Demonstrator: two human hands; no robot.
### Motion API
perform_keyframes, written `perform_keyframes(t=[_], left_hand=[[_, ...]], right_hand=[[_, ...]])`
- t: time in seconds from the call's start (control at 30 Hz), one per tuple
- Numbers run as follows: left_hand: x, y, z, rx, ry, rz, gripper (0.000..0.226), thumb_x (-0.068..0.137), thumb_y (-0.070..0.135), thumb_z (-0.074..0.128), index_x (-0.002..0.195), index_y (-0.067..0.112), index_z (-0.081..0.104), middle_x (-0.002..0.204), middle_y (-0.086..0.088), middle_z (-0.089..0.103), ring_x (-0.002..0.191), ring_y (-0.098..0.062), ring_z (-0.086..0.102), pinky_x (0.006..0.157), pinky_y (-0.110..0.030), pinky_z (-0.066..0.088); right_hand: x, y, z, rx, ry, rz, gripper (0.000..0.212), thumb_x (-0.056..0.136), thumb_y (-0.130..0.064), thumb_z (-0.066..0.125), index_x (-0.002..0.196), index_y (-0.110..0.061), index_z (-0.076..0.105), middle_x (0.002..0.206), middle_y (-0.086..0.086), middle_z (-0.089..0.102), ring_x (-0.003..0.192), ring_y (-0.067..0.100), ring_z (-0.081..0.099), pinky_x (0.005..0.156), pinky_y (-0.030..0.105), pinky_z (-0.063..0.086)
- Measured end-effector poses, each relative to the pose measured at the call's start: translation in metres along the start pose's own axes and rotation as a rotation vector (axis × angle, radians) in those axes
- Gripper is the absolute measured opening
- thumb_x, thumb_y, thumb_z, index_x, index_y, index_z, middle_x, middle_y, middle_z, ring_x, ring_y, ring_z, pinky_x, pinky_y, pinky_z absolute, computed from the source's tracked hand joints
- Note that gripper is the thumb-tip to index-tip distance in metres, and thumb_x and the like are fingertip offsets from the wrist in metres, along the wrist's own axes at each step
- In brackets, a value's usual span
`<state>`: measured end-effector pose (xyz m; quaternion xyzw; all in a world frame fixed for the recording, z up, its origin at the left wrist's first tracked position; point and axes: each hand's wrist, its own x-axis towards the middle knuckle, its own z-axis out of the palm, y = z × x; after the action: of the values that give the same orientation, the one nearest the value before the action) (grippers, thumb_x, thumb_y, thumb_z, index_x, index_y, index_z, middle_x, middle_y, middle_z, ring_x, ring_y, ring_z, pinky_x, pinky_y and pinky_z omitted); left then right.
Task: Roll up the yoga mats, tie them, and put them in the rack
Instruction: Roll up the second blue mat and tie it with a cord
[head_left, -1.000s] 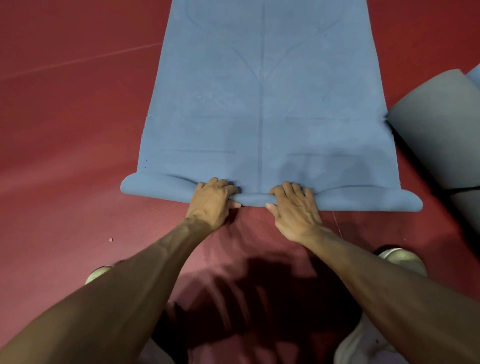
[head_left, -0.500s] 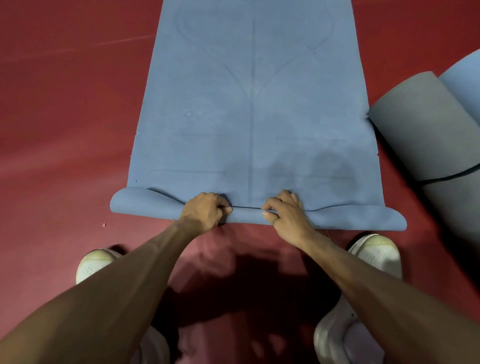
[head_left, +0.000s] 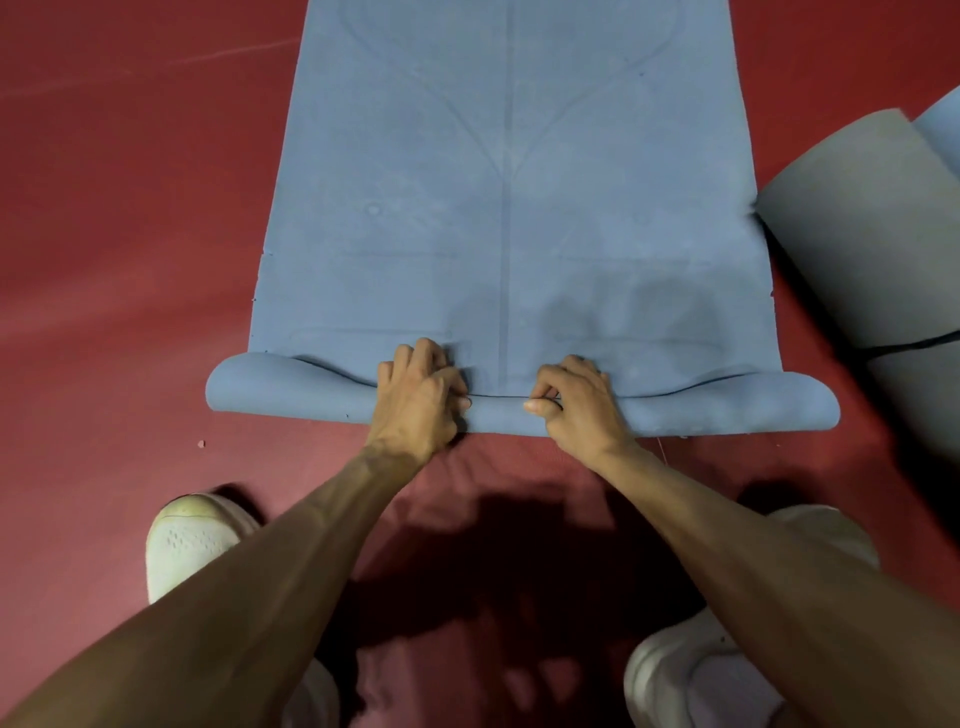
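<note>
A blue yoga mat (head_left: 509, 197) lies flat on the red floor and stretches away from me. Its near end is curled over into a low roll (head_left: 701, 405) that spans the mat's width. My left hand (head_left: 418, 395) grips the roll left of the centre line, fingers curled over its top. Right of centre, my right hand (head_left: 579, 400) grips the same roll, thumb tucked at the seam. The mat's far end is out of view.
A rolled grey mat (head_left: 872, 244) with a dark tie band lies on the floor at the right, touching the blue mat's edge; another blue roll (head_left: 943, 124) sits behind it. My white shoes (head_left: 192, 540) stand near the bottom. Bare red floor (head_left: 130, 234) spreads to the left.
The roll at the near end has grown thicker and moved slightly up the mat. Both hands have curled tighter over it and my shoes have come into view.
</note>
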<state>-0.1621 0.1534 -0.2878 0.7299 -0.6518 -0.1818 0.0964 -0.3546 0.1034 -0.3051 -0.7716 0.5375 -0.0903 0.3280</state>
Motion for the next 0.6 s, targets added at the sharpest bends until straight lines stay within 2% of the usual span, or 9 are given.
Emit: perform_keyframes(t=[0.1,0.2,0.27,0.33,0.43,0.53,0.6], left_hand=[[-0.009,0.006,0.006,0.022,0.072,0.106,0.028,0.066,-0.001,0.07,0.085,0.02,0.069,0.09,-0.001,0.056,0.081,-0.027,0.048,0.073,-0.032,0.027],[-0.025,0.004,0.011,-0.009,0.14,0.142,0.034,0.069,0.007,0.066,0.1,0.02,0.07,0.093,0.002,0.062,0.088,-0.022,0.046,0.08,-0.032,0.032],[-0.03,-0.003,0.013,-0.009,0.151,0.193,0.028,0.082,0.025,0.062,0.107,0.016,0.069,0.103,-0.001,0.066,0.096,-0.021,0.047,0.086,-0.033,0.035],[-0.03,-0.013,0.013,0.018,0.093,0.244,0.04,0.086,0.042,0.055,0.113,0.015,0.068,0.109,-0.001,0.065,0.101,-0.021,0.048,0.088,-0.034,0.037],[-0.02,-0.016,0.013,0.008,0.047,0.249,0.041,0.081,0.04,0.053,0.11,0.016,0.07,0.103,0.0,0.067,0.098,-0.019,0.048,0.086,-0.031,0.035],[-0.009,-0.013,0.009,0.008,0.031,0.237,0.035,0.081,0.032,0.053,0.105,0.016,0.073,0.095,0.0,0.067,0.087,-0.023,0.054,0.08,-0.033,0.041],[-0.001,-0.012,0.002,0.033,0.001,0.262,0.031,0.083,0.027,0.055,0.106,0.016,0.073,0.094,-0.001,0.067,0.08,-0.027,0.057,0.072,-0.034,0.049]], right_hand=[[0.004,0.0,-0.002,0.018,-0.02,0.023,0.012,0.083,-0.015,0.071,0.075,-0.013,0.062,0.084,-0.005,0.049,0.091,0.008,0.041,0.09,0.024,0.025],[0.006,0.0,-0.002,0.063,-0.012,0.049,0.013,0.081,-0.014,0.074,0.072,-0.012,0.064,0.075,-0.011,0.047,0.087,0.008,0.046,0.092,0.025,0.032],[0.012,0.0,-0.004,0.089,-0.026,0.07,0.014,0.079,-0.013,0.076,0.07,-0.013,0.065,0.071,-0.012,0.047,0.077,0.006,0.048,0.086,0.026,0.04],[0.016,0.0,-0.005,0.095,-0.04,0.095,0.016,0.078,-0.013,0.077,0.068,-0.015,0.065,0.072,-0.011,0.048,0.068,0.003,0.048,0.074,0.018,0.039],[0.018,0.001,-0.006,0.108,-0.048,0.124,0.018,0.079,-0.015,0.077,0.067,-0.016,0.064,0.072,-0.008,0.048,0.066,0.002,0.047,0.062,0.008,0.034],[0.018,-0.002,-0.009,0.046,-0.037,0.059,0.007,0.083,-0.016,0.073,0.08,-0.012,0.067,0.075,-0.007,0.053,0.078,0.008,0.05,0.072,0.013,0.034],[0.019,-0.004,-0.011,-0.044,0.001,-0.026,0.011,0.085,-0.016,0.069,0.093,-0.011,0.063,0.084,-0.003,0.058,0.091,0.014,0.05,0.083,0.021,0.036]])
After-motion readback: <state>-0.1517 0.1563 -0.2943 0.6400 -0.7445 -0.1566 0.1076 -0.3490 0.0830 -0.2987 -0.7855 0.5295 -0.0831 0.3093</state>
